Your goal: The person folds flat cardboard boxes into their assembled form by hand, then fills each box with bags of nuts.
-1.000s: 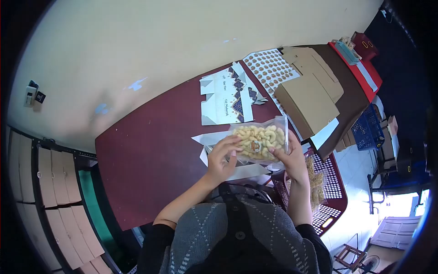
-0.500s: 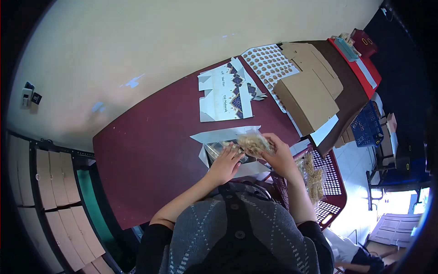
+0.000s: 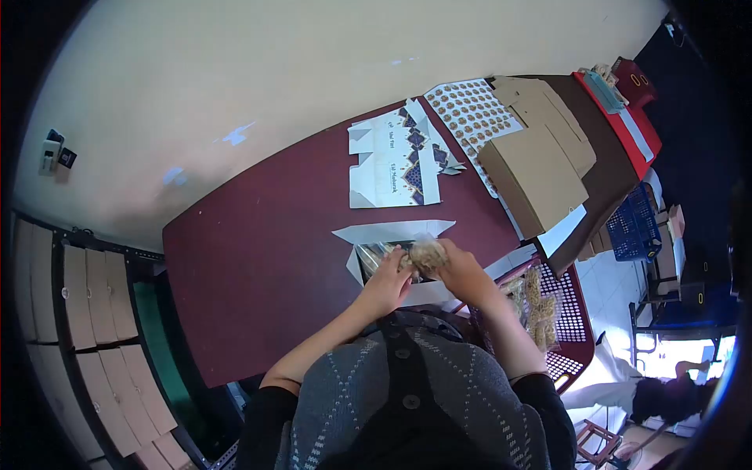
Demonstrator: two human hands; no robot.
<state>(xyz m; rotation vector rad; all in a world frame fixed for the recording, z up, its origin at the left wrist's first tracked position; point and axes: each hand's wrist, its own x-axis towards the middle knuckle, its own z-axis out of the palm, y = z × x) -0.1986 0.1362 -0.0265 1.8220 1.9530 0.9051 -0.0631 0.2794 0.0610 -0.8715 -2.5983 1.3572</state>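
On the tabletop (image 3: 251,274), one open box (image 3: 384,233) runs lengthwise left to right; my right grip (image 3: 462,274) holds one packet (image 3: 428,254), axis blurred; my left grip's (image 3: 385,287) state I cannot tell.

Box (image 3: 394,233) sits at table's (image 3: 258,258) near edge, bag (image 3: 428,252) over its right part, card (image 3: 392,160) behind it, sticker sheet (image 3: 468,107) far right partly under cardboard (image 3: 533,178), basket (image 3: 574,305) holding packets (image 3: 540,309) near right beside the table, shelf (image 3: 59,298) with cartons (image 3: 100,294) left of the table, wall (image 3: 313,70) along the table's far side.
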